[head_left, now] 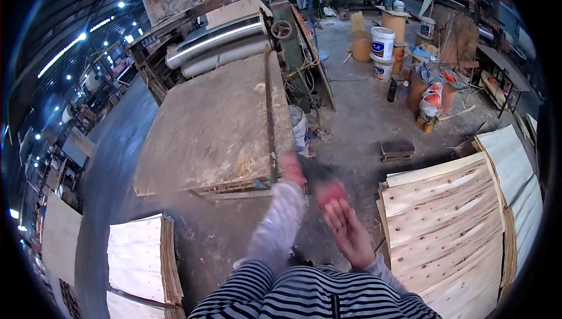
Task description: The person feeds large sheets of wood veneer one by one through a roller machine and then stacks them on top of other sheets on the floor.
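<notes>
Both hands are in front of my body, between the machine's table and the wood sheets. My left hand [291,169], smeared by motion, looks closed on one end of a dark item with a red end [331,192]. That item looks like a work glove, but blur hides its exact shape. My right hand [349,234] is bare, with its palm showing and its fingers stretched out towards the red end. The fingertips overlap it in view; whether they touch it, I cannot tell.
Ahead stands a roller machine [216,47] with a worn, flat table [205,126]. Stacked wood veneer sheets lie at right [445,225], and another stack [137,254] at lower left. White buckets [383,44], drums and a low dark stack of pieces [397,150] stand farther right.
</notes>
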Action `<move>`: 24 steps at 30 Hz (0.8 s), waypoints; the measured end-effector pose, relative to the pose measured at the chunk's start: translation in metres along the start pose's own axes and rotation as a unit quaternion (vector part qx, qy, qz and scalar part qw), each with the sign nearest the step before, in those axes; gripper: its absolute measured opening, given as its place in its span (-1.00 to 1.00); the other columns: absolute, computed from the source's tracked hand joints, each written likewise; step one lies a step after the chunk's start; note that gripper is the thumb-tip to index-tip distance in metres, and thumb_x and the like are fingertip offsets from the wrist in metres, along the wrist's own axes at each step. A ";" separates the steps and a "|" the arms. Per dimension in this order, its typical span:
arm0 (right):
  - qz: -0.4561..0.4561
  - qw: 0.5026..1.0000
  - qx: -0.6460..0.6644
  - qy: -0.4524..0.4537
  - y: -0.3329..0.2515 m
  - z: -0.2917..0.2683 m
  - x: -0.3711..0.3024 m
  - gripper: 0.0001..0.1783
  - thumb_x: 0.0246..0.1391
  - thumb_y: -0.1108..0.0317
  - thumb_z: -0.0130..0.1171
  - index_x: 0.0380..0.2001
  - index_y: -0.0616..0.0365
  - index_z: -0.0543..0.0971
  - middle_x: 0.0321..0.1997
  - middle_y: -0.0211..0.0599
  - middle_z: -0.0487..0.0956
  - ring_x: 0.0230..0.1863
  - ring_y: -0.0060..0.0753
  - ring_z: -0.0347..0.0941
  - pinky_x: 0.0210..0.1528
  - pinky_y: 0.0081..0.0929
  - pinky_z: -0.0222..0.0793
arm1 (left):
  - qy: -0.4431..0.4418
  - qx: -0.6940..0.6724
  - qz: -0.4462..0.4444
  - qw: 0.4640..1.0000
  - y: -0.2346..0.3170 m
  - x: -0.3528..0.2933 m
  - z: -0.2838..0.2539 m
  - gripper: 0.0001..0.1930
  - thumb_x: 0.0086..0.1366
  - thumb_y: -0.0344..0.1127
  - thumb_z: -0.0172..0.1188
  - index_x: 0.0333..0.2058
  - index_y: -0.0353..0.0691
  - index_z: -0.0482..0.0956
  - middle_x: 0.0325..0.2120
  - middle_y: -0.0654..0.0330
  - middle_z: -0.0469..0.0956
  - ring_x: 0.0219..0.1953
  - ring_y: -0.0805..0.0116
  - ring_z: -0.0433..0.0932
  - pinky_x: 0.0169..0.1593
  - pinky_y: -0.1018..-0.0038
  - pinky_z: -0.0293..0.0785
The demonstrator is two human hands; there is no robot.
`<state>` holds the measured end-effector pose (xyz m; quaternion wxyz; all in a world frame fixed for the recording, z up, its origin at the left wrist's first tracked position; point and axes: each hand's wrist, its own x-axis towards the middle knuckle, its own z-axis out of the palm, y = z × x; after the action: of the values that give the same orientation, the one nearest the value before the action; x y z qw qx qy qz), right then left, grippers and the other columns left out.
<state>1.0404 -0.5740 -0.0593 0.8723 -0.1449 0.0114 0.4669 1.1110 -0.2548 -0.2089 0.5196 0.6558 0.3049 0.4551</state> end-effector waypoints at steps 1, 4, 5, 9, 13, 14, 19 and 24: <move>-0.021 1.000 -0.008 0.004 -0.010 -0.006 -0.010 -0.50 0.15 0.20 -0.09 0.11 0.19 0.21 0.13 -0.25 0.30 0.12 -0.27 0.25 0.16 -0.41 0.13 | -0.016 -0.154 -0.059 0.986 0.031 0.013 -0.003 -0.81 0.24 -0.30 -0.12 -0.34 -0.21 0.47 -0.50 0.22 0.48 -0.48 0.41 0.45 -0.42 0.45 0.40; -0.068 0.937 -0.341 -0.028 -0.034 -0.028 -0.012 -0.48 0.18 0.18 -0.16 0.14 0.21 0.15 0.18 -0.16 0.23 0.18 -0.17 0.18 0.17 -0.27 0.11 | -0.112 -0.277 -0.132 0.945 0.106 0.045 -0.045 -0.85 0.24 -0.40 -0.09 -0.32 -0.27 0.45 -0.46 0.21 0.50 -0.49 0.43 0.46 -0.42 0.46 0.44; -0.094 0.924 -0.370 0.010 -0.037 -0.031 0.005 -0.49 0.19 0.21 -0.18 0.16 0.21 0.12 0.17 -0.17 0.24 0.19 -0.25 0.16 0.18 -0.37 0.08 | -0.131 -0.127 -0.118 0.976 0.124 0.026 -0.043 -0.86 0.23 -0.41 -0.08 -0.31 -0.27 0.45 -0.45 0.21 0.50 -0.48 0.42 0.47 -0.41 0.46 0.45; -0.199 0.865 -0.457 -0.057 -0.017 -0.002 0.077 -0.48 0.18 0.27 -0.14 0.16 0.22 0.10 0.18 -0.22 0.22 0.19 -0.38 0.13 0.17 -0.50 0.07 | -0.286 -0.303 -0.221 0.882 0.189 -0.064 -0.019 -0.79 0.23 -0.39 -0.06 -0.17 -0.27 0.42 -0.36 0.19 0.51 -0.36 0.33 0.50 -0.26 0.47 0.46; -0.106 0.946 -0.305 -0.018 0.025 0.005 0.110 -0.49 0.17 0.28 -0.13 0.15 0.20 0.11 0.13 -0.23 0.26 0.15 -0.44 0.17 0.13 -0.53 0.10 | -0.207 -0.347 -0.165 0.900 0.140 -0.109 -0.008 -0.66 0.25 -0.41 -0.07 0.02 -0.25 0.26 -0.15 0.14 0.42 -0.13 0.31 0.44 -0.07 0.46 0.41; -0.163 0.915 -0.370 -0.002 0.029 0.010 0.115 -0.54 0.17 0.26 -0.14 0.09 0.22 0.17 0.01 -0.22 0.36 0.01 -0.41 0.30 0.05 -0.50 0.21 | -0.177 -0.479 -0.256 0.821 0.132 -0.115 -0.011 -0.64 0.25 -0.42 -0.08 0.05 -0.25 0.23 -0.11 0.15 0.41 -0.10 0.33 0.42 -0.05 0.47 0.39; -0.030 0.985 -0.172 -0.008 0.071 -0.021 0.199 -0.72 0.15 0.27 -0.15 -0.16 0.21 0.38 -0.24 -0.25 0.49 -0.30 -0.36 0.44 -0.21 -0.49 0.38 | -0.150 -0.273 -0.173 0.934 0.095 -0.105 -0.041 -0.34 0.15 -0.60 -0.01 0.21 -0.15 -0.01 0.12 0.21 0.15 0.13 0.42 0.16 0.09 0.58 0.18; 0.057 0.972 -0.223 -0.052 0.159 0.014 0.270 -0.70 0.16 0.16 -0.17 -0.27 0.16 0.40 -0.45 -0.38 0.47 -0.52 -0.51 0.40 -0.53 -0.58 0.35 | -0.122 -0.408 -0.170 0.888 0.144 -0.067 -0.144 -0.42 0.17 -0.52 0.02 0.17 -0.20 0.06 0.06 0.24 0.24 0.02 0.48 0.28 0.05 0.62 0.24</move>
<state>1.0612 -0.2685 -0.1260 0.7893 -0.3099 -0.1303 0.5137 0.9427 -0.2944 -0.0828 0.8440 0.3743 0.1332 0.3603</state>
